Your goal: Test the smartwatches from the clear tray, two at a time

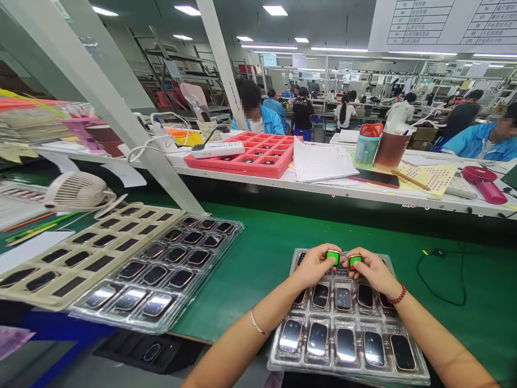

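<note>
Over the back of a clear plastic tray [351,375] of dark watch faces, both hands hold small square watch faces with lit green screens. My left hand [317,265] grips one green-lit watch face [333,257], its thumb on the screen. My right hand [372,270] has fingers closed round another green-lit watch face [356,262], thumb against it; some red shows on that screen. The two pieces are close together but apart. Several dark watch faces [346,345] lie in the tray's pockets in front of and below the hands.
A second clear tray [173,318] of watch faces and a beige tray [56,302] stand at left on the green table [242,269], near a white fan [76,191]. A black cable [440,295] lies right. The shelf beyond bears a red foam tray [258,171] and phone [375,178]. People sit farther back.
</note>
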